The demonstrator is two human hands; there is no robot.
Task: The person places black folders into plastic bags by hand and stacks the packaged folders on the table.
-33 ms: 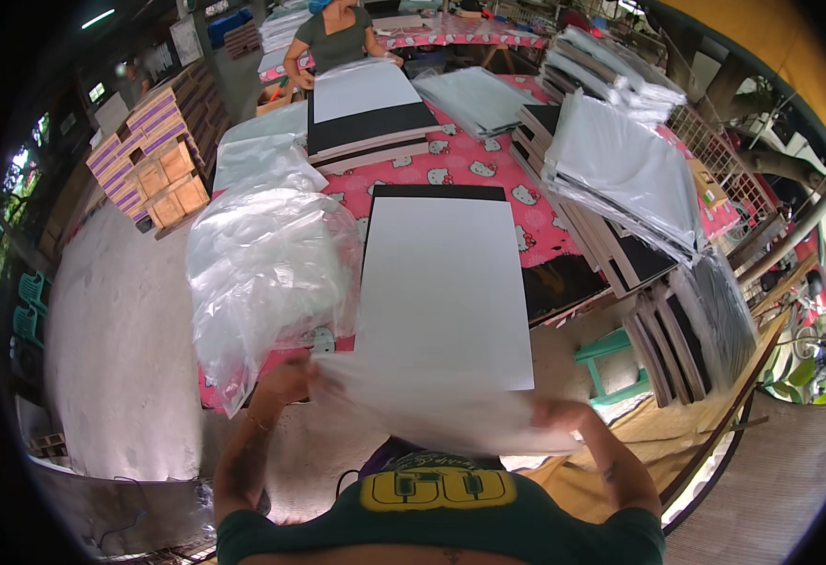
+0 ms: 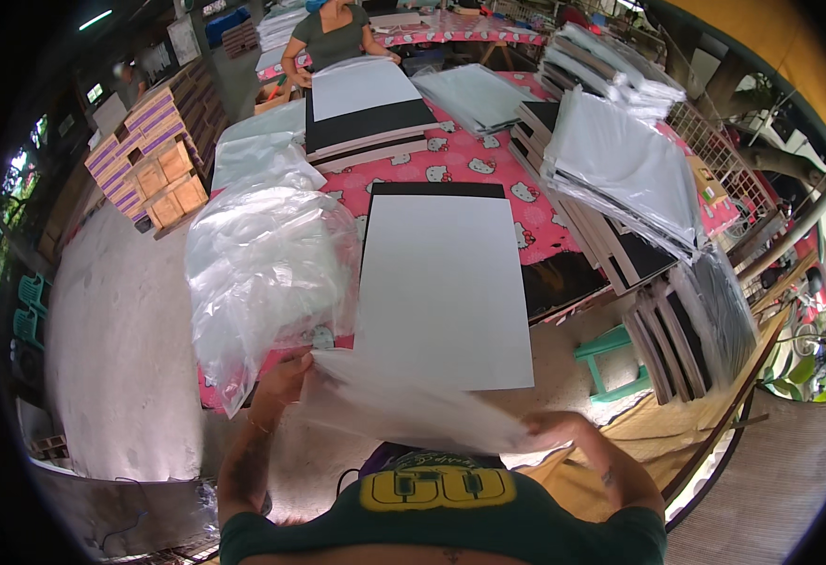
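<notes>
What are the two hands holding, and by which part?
A thin, translucent plastic sheet or bag: left hand grips its left end, right hand its right end. Motion blur hides the exact finger placement.

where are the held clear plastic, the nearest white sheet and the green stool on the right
Held clear plastic (image 2: 408, 407): head view, on its blurred middle.
Nearest white sheet (image 2: 443, 292): head view, middle of its face.
Green stool (image 2: 605, 343): head view, on its upper bar.

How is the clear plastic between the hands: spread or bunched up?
Spread: the clear plastic stretches from the left hand to the right hand. Motion blur hides whether it has an open mouth.
</notes>
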